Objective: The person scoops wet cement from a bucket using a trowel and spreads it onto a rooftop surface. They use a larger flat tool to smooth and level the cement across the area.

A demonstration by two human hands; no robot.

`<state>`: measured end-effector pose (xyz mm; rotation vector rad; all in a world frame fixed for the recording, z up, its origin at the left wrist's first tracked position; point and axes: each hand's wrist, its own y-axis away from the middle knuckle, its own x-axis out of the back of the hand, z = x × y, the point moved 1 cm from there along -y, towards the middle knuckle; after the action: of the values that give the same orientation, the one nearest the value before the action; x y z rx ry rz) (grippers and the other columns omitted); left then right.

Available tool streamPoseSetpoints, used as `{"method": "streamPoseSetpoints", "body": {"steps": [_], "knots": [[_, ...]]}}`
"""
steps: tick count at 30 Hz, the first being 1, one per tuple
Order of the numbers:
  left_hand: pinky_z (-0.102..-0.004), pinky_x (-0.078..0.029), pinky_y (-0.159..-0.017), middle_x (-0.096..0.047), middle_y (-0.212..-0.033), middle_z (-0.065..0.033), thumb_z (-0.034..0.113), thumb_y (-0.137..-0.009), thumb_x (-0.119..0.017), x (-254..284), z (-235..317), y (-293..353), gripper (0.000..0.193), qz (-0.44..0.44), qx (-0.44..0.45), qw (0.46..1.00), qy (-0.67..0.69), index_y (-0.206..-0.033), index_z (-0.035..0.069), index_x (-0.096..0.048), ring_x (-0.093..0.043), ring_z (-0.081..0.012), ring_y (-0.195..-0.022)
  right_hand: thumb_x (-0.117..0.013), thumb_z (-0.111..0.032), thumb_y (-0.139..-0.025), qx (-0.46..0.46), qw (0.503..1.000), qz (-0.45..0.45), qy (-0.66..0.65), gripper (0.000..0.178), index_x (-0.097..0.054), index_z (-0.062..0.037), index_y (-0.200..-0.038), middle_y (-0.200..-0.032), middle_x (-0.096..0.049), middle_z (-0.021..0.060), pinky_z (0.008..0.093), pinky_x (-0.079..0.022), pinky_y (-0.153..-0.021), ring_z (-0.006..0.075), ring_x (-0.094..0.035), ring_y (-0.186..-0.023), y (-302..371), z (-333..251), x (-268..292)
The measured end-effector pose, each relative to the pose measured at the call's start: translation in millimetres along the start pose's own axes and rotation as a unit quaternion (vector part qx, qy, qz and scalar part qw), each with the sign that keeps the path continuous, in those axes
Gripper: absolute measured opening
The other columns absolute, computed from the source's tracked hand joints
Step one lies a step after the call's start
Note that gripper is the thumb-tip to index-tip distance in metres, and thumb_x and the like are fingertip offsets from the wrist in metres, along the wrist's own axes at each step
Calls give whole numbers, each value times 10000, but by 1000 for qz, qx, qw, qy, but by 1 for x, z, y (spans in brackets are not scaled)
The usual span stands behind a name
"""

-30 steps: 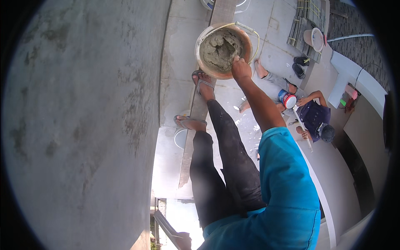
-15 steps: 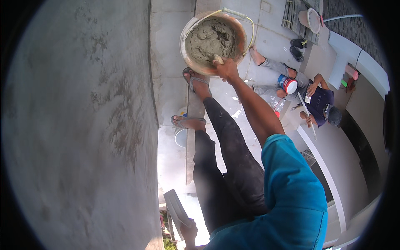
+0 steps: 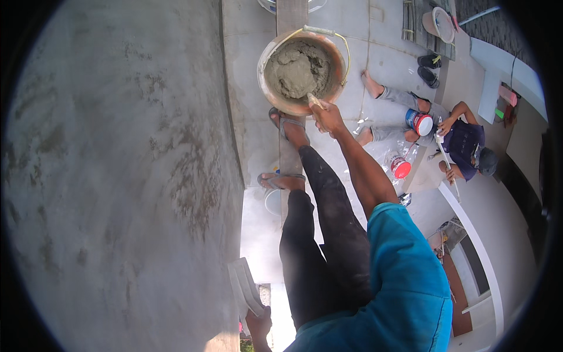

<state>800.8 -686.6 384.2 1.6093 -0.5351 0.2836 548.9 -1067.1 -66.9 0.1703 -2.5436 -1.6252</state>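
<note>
My right hand (image 3: 326, 119) reaches out to a bucket (image 3: 271, 97) with a yellow wire handle. It grips the light wooden handle of a trowel (image 3: 315, 101) at the near rim. The trowel's blade is hidden by the wet grey mortar (image 3: 293, 71), which is heaped up in the middle of the bucket. Low in the picture, my left hand (image 3: 258, 322) is closed around a grey plastering float (image 3: 245, 287), held close beside the wall. Between float and wall I cannot tell whether there is contact.
A grey plastered wall (image 3: 117, 176) with dark damp patches fills the left side. My sandalled feet stand on a narrow plank (image 3: 291, 146) beside the bucket. On the right, another person (image 3: 460, 141) sits holding a long pale stick, near paint pails (image 3: 400, 168) and black shoes (image 3: 428, 77).
The mortar now forms a smooth mound above the trowel, and my right wrist has turned slightly. My left hand has brought the float nearer the wall. The whole view has shifted a little.
</note>
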Motion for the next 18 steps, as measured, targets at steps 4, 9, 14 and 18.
{"method": "streamPoseSetpoints", "body": {"steps": [4, 9, 14, 18], "knots": [[-343, -520, -571, -680, -735, -101, 118, -848, -731, 13, -29, -3, 184, 18, -35, 999, -3, -962, 18, -627, -653, -172, -563, -682, -342, -960, 43, 999, 0, 10, 423, -627, -47, -1259, -693, -559, 5, 269, -368, -373, 87, -496, -451, 29, 0, 14], [-328, -512, -527, -662, -717, -88, 111, -854, -708, 18, -44, 7, 167, 14, 21, 994, 111, -955, 5, -630, -639, -170, -534, -700, -320, -941, 87, 995, -9, 45, 480, -633, -58, -1338, -692, -566, 17, 264, -375, -364, 89, -507, -449, 108, -30, 29], [-309, -488, -436, -616, -646, -71, 127, -856, -698, 16, -78, 18, 175, 11, -38, 983, 177, -956, 1, -627, -596, -151, -452, -703, -324, -937, 149, 981, -25, 125, 451, -654, -71, -1306, -698, -565, 0, 263, -398, -405, 79, -507, -476, 257, -86, 55], [-320, -498, -456, -629, -655, -81, 172, -855, -705, 12, -103, 37, 213, 18, -97, 975, 197, -979, 6, -657, -612, -163, -469, -713, -310, -918, 251, 938, -23, 237, 430, -674, -71, -1273, -712, -578, 1, 255, -407, -434, 75, -507, -501, 429, -162, 60]]}}
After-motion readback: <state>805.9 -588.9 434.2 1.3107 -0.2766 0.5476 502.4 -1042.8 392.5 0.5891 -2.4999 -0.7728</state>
